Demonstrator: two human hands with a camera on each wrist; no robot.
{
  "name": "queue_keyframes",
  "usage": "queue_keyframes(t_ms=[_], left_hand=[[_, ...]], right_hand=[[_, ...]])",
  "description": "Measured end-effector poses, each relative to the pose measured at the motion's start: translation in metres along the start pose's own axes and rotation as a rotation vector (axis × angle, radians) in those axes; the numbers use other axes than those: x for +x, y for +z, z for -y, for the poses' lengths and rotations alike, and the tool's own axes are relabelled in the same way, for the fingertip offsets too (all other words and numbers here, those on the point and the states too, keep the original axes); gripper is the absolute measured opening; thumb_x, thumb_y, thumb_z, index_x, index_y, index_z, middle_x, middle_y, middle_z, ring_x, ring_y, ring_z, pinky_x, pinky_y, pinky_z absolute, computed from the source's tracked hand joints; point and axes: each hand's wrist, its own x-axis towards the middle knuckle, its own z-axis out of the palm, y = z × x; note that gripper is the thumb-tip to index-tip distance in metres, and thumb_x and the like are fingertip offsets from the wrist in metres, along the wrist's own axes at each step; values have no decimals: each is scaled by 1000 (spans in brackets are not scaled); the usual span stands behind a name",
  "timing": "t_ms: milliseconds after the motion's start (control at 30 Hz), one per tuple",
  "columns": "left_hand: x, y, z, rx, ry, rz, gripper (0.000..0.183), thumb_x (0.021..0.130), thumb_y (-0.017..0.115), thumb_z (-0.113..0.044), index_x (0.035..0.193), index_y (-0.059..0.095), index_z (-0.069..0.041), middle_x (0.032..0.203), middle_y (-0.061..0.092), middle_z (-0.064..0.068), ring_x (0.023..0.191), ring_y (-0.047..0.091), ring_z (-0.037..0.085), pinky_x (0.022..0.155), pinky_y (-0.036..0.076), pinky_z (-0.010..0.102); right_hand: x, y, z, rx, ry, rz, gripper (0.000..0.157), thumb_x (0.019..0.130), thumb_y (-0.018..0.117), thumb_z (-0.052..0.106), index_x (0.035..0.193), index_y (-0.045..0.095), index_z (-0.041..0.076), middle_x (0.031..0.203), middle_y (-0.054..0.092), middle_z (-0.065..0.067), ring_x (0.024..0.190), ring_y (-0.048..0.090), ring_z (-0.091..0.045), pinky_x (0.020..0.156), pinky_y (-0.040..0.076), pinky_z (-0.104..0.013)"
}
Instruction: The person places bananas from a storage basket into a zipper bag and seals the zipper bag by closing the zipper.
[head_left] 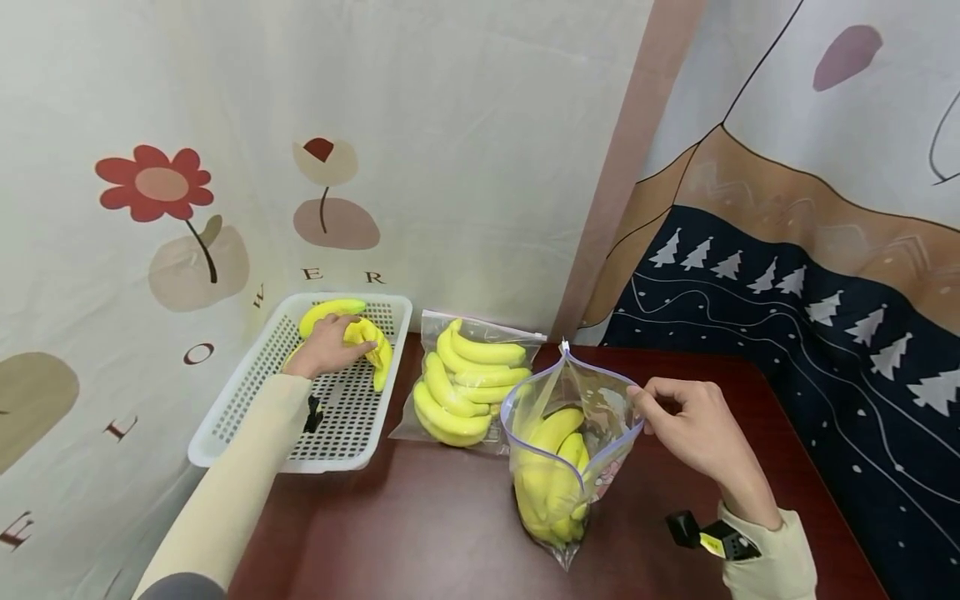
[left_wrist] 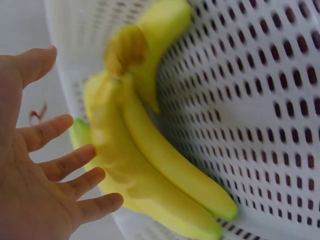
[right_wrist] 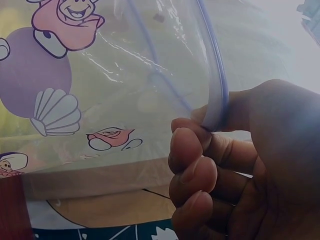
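Observation:
My left hand (head_left: 330, 343) is over a white perforated plastic basket (head_left: 225, 408), among yellow bananas. In the left wrist view its fingers (left_wrist: 75, 162) are spread and fairly straight beside a bunch of bananas (left_wrist: 145, 170), not wrapped round it; another banana (left_wrist: 162, 30) lies close by. My right hand (head_left: 697, 425) pinches the purple-edged rim of a clear zip bag (head_left: 611, 392) between thumb and fingers. The bag's mouth gapes, and bananas (head_left: 551, 492) sit inside. The right wrist view shows the pinch and cartoon prints (right_wrist: 70, 25) on the plastic.
A second clear zip bag (head_left: 408, 417) with several bananas (head_left: 450, 425) lies flat between the basket and the open bag. All stand on a dark red table (head_left: 420, 533). A printed cloth (head_left: 480, 167) hangs behind.

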Motion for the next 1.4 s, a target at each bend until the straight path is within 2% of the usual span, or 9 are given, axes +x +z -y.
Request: queue_keyframes(t_ms=[133, 300, 567, 667, 900, 1033, 1233, 1333, 1400], left_hand=[[3, 2, 11, 43, -28, 12, 76, 98, 62, -40, 153, 36, 4, 156, 27, 39, 142, 29, 59, 111, 35, 73], [6, 4, 20, 92, -42, 14, 68, 95, 66, -22, 152, 38, 3, 152, 31, 38, 136, 37, 57, 105, 42, 71], [9, 10, 26, 170, -54, -74, 61, 92, 62, -2, 149, 42, 0, 141, 42, 37, 126, 46, 53, 103, 45, 68], [6, 10, 27, 194, -43, -73, 63, 88, 65, -1, 149, 45, 0, 138, 43, 39, 124, 47, 53, 101, 45, 67], [0, 8, 31, 174, -65, -6, 65, 84, 73, -11, 145, 53, -3, 138, 41, 41, 124, 45, 53, 95, 48, 64], [-1, 7, 33, 189, -37, 7, 61, 81, 77, -12, 138, 58, -4, 136, 41, 39, 121, 45, 53, 89, 49, 63], [-1, 5, 35, 181, -28, 12, 62, 73, 77, -6, 133, 59, -1, 124, 55, 31, 106, 50, 43, 78, 50, 53], [-2, 3, 35, 150, -40, 27, 66, 72, 77, -5, 135, 56, 2, 119, 57, 31, 95, 53, 36, 73, 49, 44], [-4, 1, 35, 132, -45, 30, 71, 72, 77, -6, 138, 52, 4, 121, 57, 31, 93, 55, 34, 72, 49, 43]], right_hand=[[-1, -1, 0, 3, 3, 4, 38, 103, 62, 37, 68, 64, 22, 58, 52, 4, 53, 44, -10, 47, 36, -26], [-1, -1, 0, 10, 6, 15, 37, 103, 62, 37, 69, 63, 21, 59, 52, 4, 53, 45, -12, 47, 37, -26], [-2, -3, -1, 20, 2, 16, 38, 102, 63, 38, 68, 63, 22, 58, 52, 4, 51, 44, -12, 47, 37, -26], [-3, -3, -2, 16, 1, 16, 39, 102, 63, 38, 67, 62, 21, 57, 50, 4, 53, 45, -13, 47, 37, -26], [-4, -3, -2, 4, 2, 23, 39, 102, 63, 37, 66, 62, 22, 56, 49, 5, 56, 46, -13, 49, 37, -26], [-3, -3, -2, 2, 6, 27, 39, 102, 63, 38, 66, 62, 22, 57, 50, 5, 57, 47, -11, 49, 38, -25], [-3, -4, -2, -1, 11, 28, 39, 102, 63, 39, 67, 63, 22, 57, 51, 5, 58, 47, -12, 50, 39, -25], [-4, -3, -2, 0, 15, 23, 38, 102, 64, 39, 67, 63, 22, 57, 50, 4, 57, 47, -12, 50, 39, -25], [-4, -3, -2, 5, 15, 16, 36, 101, 64, 38, 69, 64, 22, 58, 51, 4, 57, 48, -12, 50, 39, -25]])
